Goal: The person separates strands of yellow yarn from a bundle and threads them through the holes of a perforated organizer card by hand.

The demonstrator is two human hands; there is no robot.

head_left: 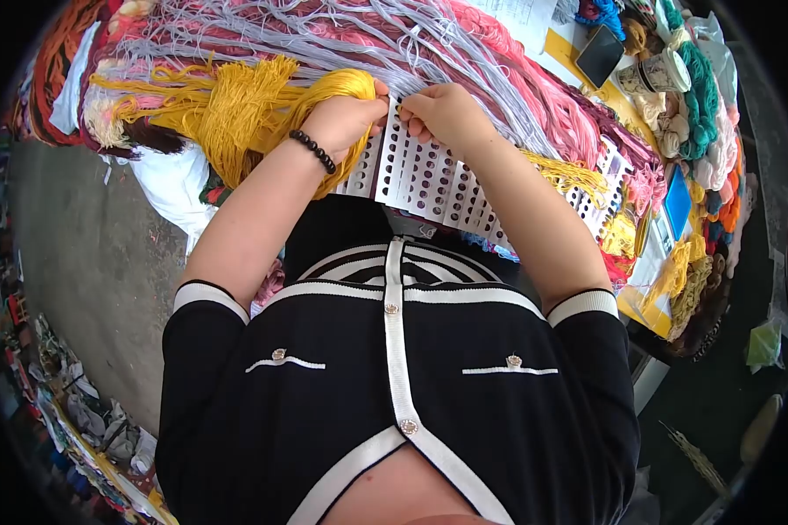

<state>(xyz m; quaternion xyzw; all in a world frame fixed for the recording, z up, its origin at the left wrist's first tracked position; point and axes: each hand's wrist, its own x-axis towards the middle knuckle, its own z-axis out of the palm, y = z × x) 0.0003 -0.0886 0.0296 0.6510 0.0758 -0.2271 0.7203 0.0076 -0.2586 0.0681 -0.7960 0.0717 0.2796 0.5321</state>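
My left hand (pixel 352 115), with a black bead bracelet on its wrist, is closed around part of a yellow thread hank (pixel 346 85). More of that yellow thread spreads out to the left of it. My right hand (pixel 446 114) pinches its thumb and fingers together just across from the left fingertips; what lies in the pinch is too small to make out. Beneath and between both hands, white cards with rows of punched holes (pixel 423 179) lie side by side in an overlapping row. The upper ends of some cards are hidden by my fingers.
Lilac thread (pixel 324 39) and pink thread (pixel 508 66) cover the table beyond my hands. To the right are a phone (pixel 601 56), a plastic tub (pixel 665 72), green thread (pixel 700 101) and a blue card (pixel 677 203). White cloth (pixel 168 188) hangs at the left edge.
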